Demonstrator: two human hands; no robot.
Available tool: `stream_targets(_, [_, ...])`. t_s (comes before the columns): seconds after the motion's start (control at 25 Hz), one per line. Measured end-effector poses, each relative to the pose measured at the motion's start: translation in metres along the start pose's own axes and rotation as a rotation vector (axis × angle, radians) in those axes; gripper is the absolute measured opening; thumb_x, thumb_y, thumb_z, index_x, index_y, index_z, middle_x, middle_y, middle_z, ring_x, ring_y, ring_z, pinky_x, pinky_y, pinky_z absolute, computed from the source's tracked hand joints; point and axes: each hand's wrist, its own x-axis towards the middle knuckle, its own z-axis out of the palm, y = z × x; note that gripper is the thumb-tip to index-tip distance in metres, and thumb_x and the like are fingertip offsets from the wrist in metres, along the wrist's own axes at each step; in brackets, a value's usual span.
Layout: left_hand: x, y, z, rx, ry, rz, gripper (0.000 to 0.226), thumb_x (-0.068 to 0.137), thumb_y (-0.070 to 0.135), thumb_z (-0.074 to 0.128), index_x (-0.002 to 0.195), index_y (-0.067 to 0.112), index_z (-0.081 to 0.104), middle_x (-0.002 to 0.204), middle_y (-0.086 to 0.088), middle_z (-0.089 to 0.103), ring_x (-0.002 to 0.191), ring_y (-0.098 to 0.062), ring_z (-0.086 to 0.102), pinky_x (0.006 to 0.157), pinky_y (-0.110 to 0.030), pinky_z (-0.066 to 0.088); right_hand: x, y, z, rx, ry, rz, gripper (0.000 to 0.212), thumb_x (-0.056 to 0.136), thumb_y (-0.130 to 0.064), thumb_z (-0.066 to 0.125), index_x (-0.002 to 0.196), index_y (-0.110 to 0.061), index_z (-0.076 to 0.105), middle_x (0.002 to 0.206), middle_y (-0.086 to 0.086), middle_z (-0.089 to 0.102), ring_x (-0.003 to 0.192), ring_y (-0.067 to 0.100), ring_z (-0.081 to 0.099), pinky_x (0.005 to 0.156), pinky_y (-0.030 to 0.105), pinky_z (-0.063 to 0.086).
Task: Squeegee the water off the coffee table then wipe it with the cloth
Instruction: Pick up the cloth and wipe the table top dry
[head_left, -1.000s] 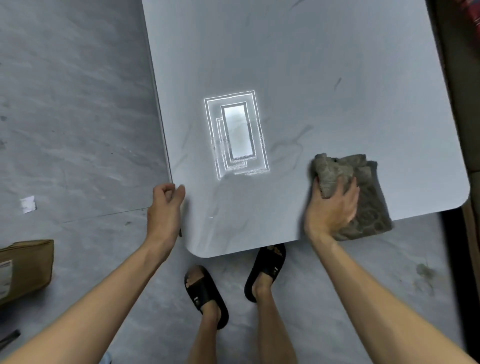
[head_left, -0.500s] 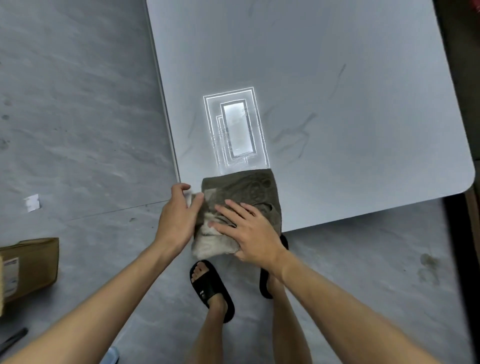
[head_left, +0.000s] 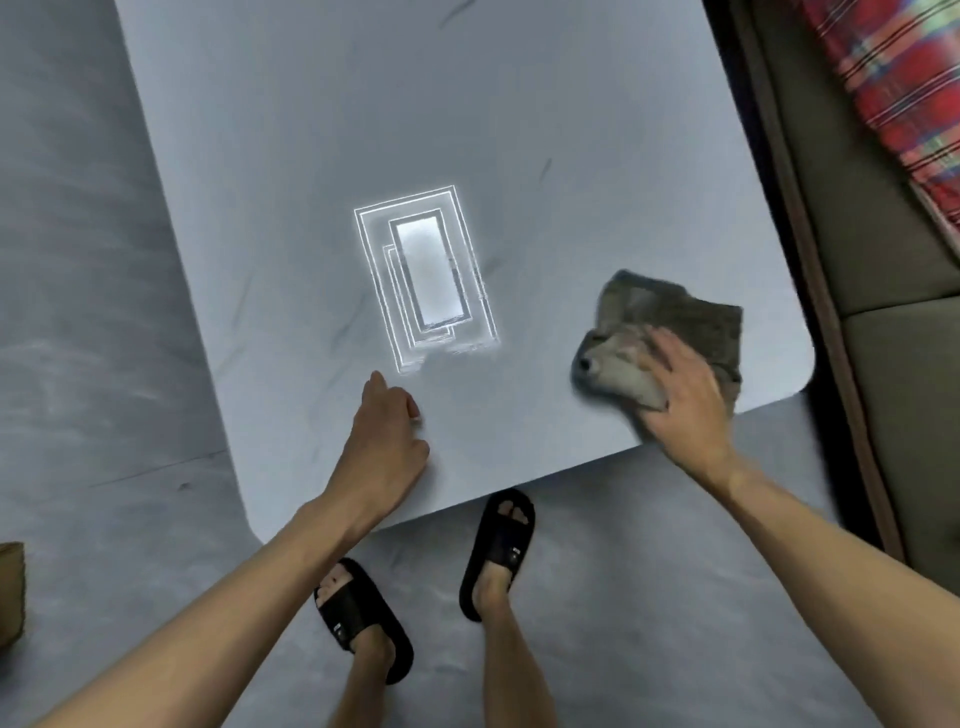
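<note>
Near the front right corner of the bench (head_left: 363, 130), the crumpled cloth (head_left: 680, 319) lies under the right hand (head_left: 680, 397), whose straight fingers press it flat, apparently for wiping. The left hand (head_left: 387, 441) rests on the bench well apart, fingers loosely curled and empty, likely bracing.

1. Light is being mirrored sharply by the bench (head_left: 571, 130), its top being shown as smooth, glossy and faintly veined like stone.
2. The cloth (head_left: 691, 322) is being shown as soft, nubbly grey-brown textile.
3. The floor (head_left: 78, 260) is being seen as matt, marbled grey.
4. Red plaid fabric (head_left: 893, 93) is being shown as woven.
</note>
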Motion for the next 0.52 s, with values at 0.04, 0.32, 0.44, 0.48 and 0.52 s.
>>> stream_targets(0.04, [0.007,0.012,0.004,-0.007,0.001,-0.001,0.019,0.078,0.003,0.053,0.092,0.014,0.045,0.107,-0.001,0.035,0.088,-0.023,0.048,0.057,-0.022,0.028,0.005,0.013,-0.005,0.031,0.08,0.188,0.046,0.088,-0.04,0.054,0.129,-0.021,0.057,0.143,0.008,0.047,0.132,0.03,0.043,0.109,0.049,0.036])
stream_targets(0.32, [0.058,0.088,0.015,0.072,-0.252,-0.396,0.034,0.09,0.011,0.036,0.122,0.001,0.035,0.148,-0.044,0.001,0.142,-0.052,-0.005,0.115,-0.055,0.017,0.063,-0.019,-0.001,0.104,0.406,1.037,0.051,0.085,-0.042,0.062,0.132,-0.026,0.055,0.147,0.005,0.042,0.133,0.029,0.037,0.104,0.044,0.031])
stream_targets(0.44, [0.076,0.104,0.013,0.102,-0.251,-0.487,0.044,0.089,0.013,0.037,0.129,-0.003,0.032,0.136,-0.045,0.034,0.138,-0.057,0.008,0.117,-0.055,0.009,0.045,-0.072,0.024,0.009,0.253,0.52,0.053,0.076,-0.04,0.064,0.128,-0.033,0.055,0.139,0.008,0.047,0.125,0.032,0.041,0.099,0.046,0.035])
stream_targets(0.48, [0.078,0.107,0.013,0.103,-0.246,-0.494,0.045,0.089,0.016,0.039,0.13,-0.002,0.032,0.134,-0.042,0.038,0.136,-0.056,0.013,0.116,-0.054,0.012,0.032,-0.079,0.03,-0.019,0.136,0.214,0.056,0.074,-0.04,0.064,0.128,-0.035,0.054,0.139,0.008,0.048,0.126,0.031,0.041,0.099,0.046,0.036])
stream_targets(0.52, [0.078,0.109,0.013,0.107,-0.246,-0.499,0.047,0.089,0.018,0.041,0.131,-0.002,0.032,0.135,-0.042,0.037,0.136,-0.056,0.014,0.115,-0.054,0.015,0.025,-0.074,0.031,-0.052,0.014,-0.1,0.059,0.072,-0.041,0.065,0.129,-0.036,0.053,0.139,0.007,0.048,0.128,0.031,0.041,0.1,0.045,0.037])
